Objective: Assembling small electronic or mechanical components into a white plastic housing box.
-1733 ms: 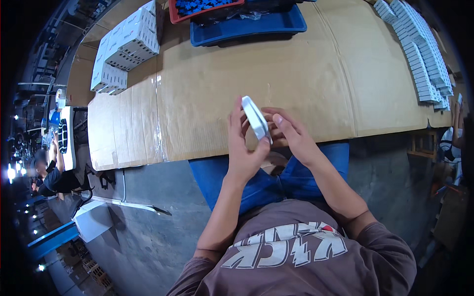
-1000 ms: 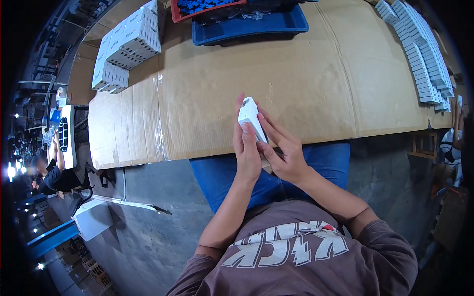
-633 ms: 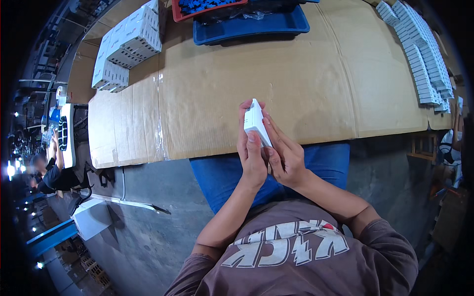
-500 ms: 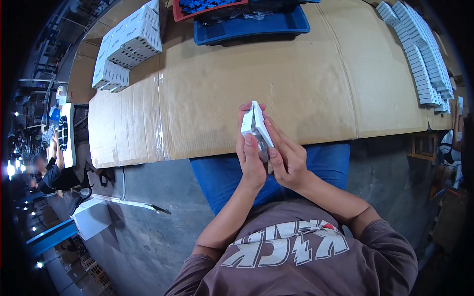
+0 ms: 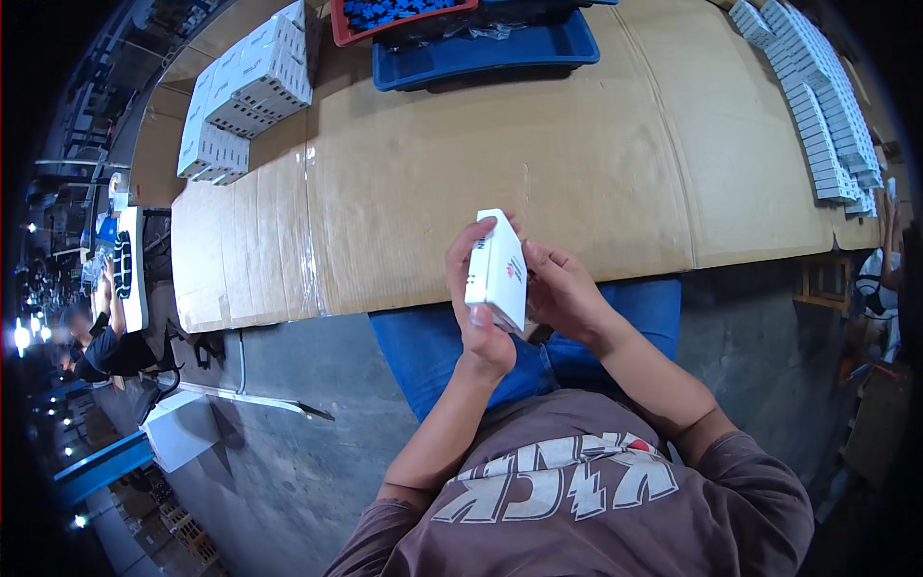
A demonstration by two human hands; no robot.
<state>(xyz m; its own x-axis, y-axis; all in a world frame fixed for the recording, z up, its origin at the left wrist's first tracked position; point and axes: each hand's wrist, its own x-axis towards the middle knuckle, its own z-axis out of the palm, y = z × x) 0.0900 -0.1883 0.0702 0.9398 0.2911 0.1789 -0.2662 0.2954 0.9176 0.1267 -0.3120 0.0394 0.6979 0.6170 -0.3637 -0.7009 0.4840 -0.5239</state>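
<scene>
I judge the step in hand to be shutting and turning the white box [image 5: 500, 274], held up at the near edge of the tabletop [image 5: 404, 192]. My left hand [image 5: 486, 338] grasps it, thumb low on the narrow side and fingers over the far end. My right hand [image 5: 569, 296] has curled fingers at the box's right side; I cannot tell whether they grip or only touch. The next move, I think, calls for a steady left hold while the right feels along that edge for any loose flap. Half a second ago a gap showed grey contents between my flattened hands; now no gap shows, and the broad printed face is turned into view.
</scene>
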